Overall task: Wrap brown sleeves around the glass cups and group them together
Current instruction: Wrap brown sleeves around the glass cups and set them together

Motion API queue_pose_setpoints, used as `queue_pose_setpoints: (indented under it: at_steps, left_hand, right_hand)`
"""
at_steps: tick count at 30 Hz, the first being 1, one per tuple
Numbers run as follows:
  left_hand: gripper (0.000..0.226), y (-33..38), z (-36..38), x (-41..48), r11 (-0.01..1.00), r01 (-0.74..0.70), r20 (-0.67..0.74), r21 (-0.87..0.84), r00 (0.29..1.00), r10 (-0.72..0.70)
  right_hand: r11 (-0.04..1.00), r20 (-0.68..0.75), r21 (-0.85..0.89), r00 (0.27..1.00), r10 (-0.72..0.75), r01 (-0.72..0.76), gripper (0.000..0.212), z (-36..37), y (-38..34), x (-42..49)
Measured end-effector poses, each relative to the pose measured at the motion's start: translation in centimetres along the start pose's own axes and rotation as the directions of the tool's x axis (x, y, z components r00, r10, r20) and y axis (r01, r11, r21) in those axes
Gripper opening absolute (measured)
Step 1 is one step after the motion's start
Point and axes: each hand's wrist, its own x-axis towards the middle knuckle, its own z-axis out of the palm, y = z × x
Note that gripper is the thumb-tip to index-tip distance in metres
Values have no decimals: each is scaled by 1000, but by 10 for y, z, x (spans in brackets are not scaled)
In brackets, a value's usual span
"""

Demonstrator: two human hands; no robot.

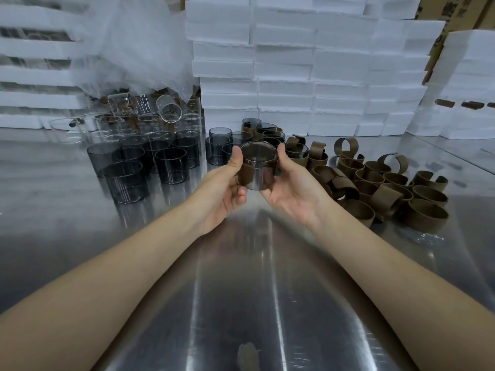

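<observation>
I see one smoked glass cup held up above the middle of the metal table, not touching it. A brown sleeve lies around its lower left part; whether the sleeve closes fully on the far side I cannot tell, because the glass is dark there. The left hand grips the cup from the left, thumb up at the rim and the other fingers curled under it. The right hand holds it from the right, thumb at the rim, and its fingers go behind the cup.

Just behind the hands stands a small group of wrapped cups, close together. To the left, near, stand the bare dark cups, and further behind them some clear glassware, part of it lying on its side. To the right lies a pile of loose sleeves, many curled open. Stacks of white foam boxes fill the far side.
</observation>
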Motion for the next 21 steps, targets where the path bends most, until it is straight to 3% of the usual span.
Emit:
queue_pose_setpoints:
  at_steps: [14, 21]
  left_hand:
    - [53, -11, -2, 3, 996, -82, 8, -44, 997, 83]
    - [25, -12, -5, 4, 988, -155, -31, -6, 988, 154]
  right_hand:
    - [986, 60, -113, 992, -114, 120, 36, -9, -1, 3]
    - [961, 42, -259, 995, -88, 96, 27, -24, -2, 8]
